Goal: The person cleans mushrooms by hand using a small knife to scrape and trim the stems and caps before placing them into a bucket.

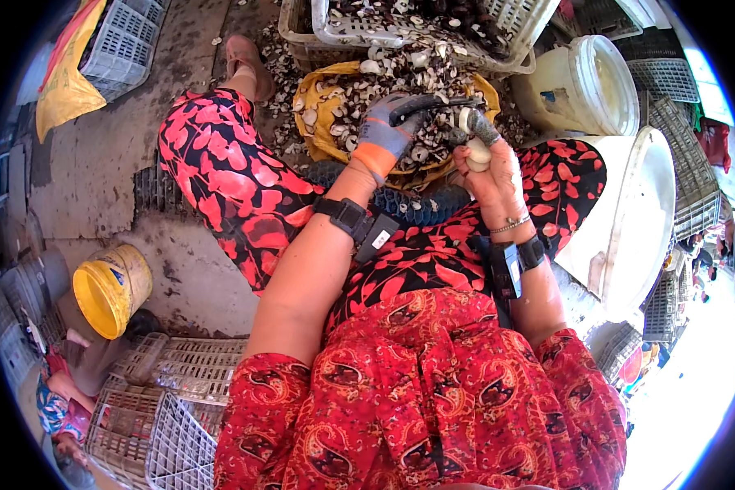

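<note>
My left hand, in a grey glove with an orange cuff, is closed around a dark-handled hand tool; its exact kind is unclear. The tool's far end reaches across to my right hand, which wears dark finger covers. Several pale, rounded shellfish pieces are held in my right palm and fingers. Beneath both hands lies a heap of dark and white shellfish scraps, in and around a yellow sack with its mouth spread wide. A dark blue ribbed object lies between the sack and my lap.
A plastic crate with more scraps stands beyond the sack. A whitish bucket and a large white tub stand at right. A yellow bucket and stacked crates are at left, where another person is partly visible.
</note>
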Action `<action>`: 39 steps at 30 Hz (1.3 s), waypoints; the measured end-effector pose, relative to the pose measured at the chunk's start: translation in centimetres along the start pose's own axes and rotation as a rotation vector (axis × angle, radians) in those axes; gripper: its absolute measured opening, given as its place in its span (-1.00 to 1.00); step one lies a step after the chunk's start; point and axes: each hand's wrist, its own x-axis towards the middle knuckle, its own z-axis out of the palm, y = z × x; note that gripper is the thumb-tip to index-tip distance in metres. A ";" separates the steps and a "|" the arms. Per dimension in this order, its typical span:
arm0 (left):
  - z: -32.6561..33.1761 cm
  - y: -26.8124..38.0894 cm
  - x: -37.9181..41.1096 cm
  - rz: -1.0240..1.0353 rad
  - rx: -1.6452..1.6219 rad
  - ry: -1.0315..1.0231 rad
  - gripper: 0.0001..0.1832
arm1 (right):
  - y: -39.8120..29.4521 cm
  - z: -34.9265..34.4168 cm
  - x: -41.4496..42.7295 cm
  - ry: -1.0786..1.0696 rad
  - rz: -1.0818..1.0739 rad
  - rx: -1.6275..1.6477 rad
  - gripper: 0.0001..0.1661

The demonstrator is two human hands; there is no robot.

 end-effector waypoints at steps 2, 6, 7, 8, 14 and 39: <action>0.3 0.8 0.4 0.138 0.187 -0.033 -0.78 | -0.3 -0.3 0.4 0.030 0.009 0.058 -0.81; 0.1 0.4 -0.3 0.026 0.029 0.037 -0.75 | 0.0 0.9 0.0 0.004 0.110 0.214 -0.82; 0.1 -0.3 -0.2 -0.141 -0.175 0.070 -0.74 | 0.0 0.4 0.1 -0.002 0.118 0.187 -0.82; 0.2 -0.9 -0.3 -0.154 -0.203 0.091 -0.74 | -0.1 -0.3 0.3 -0.008 0.126 0.159 -0.82; 0.0 0.6 -0.3 -0.037 0.001 0.032 -0.79 | -0.3 0.4 -0.3 0.006 -0.004 -0.031 -0.81; -0.5 1.3 0.3 -0.038 0.181 0.018 -0.78 | -0.4 0.8 -0.7 -0.017 -0.293 -0.370 -0.72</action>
